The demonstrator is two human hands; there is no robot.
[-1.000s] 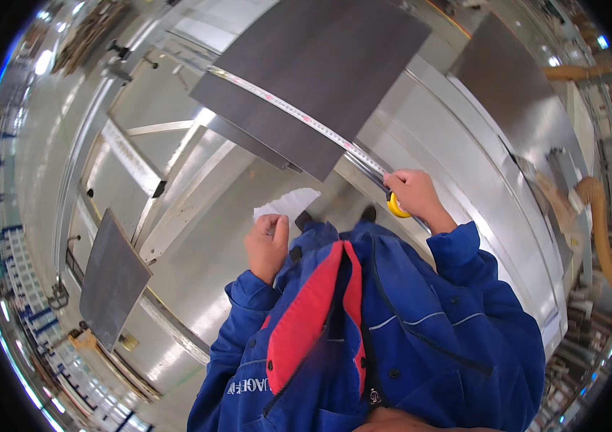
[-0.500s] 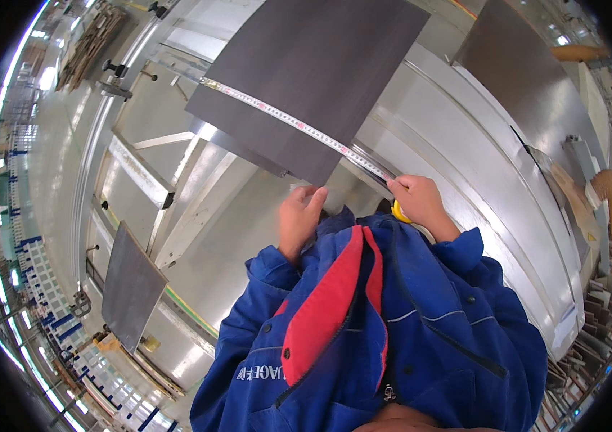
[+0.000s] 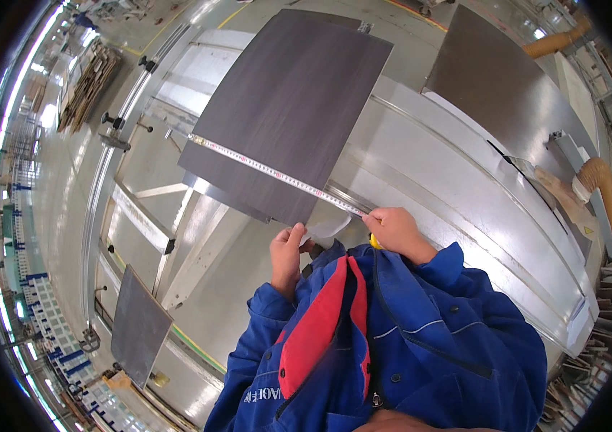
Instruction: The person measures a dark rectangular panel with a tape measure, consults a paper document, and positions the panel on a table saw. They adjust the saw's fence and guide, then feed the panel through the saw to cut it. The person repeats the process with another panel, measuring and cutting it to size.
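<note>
A dark grey-brown panel (image 3: 284,108) lies in front of me on the metal machine table. Across its near part stretches a tape measure blade (image 3: 279,174), its end hooked at the panel's left edge. My right hand (image 3: 398,234) is closed on the tape measure, pinching the blade beyond the panel's right edge. Part of the yellow case (image 3: 374,242) shows below those fingers. My left hand (image 3: 286,253) is closed, thumb against fingers, just off the panel's near corner. It pinches a thin white sheet (image 3: 329,229), which looks like paper and partly covers the gap between my hands.
A metal rail with black knobs (image 3: 113,121) runs along the left. A smaller dark panel (image 3: 139,324) rests at lower left. To the right are the silver sliding table (image 3: 450,187), a large brown board (image 3: 500,79) and a tan hose (image 3: 605,194). Stacked boards (image 3: 88,83) stand far left.
The view has shifted, so the panel's far edge now shows and the panel sits lower in the picture. More of the white sheet shows by my left hand. The tape still spans the panel.
</note>
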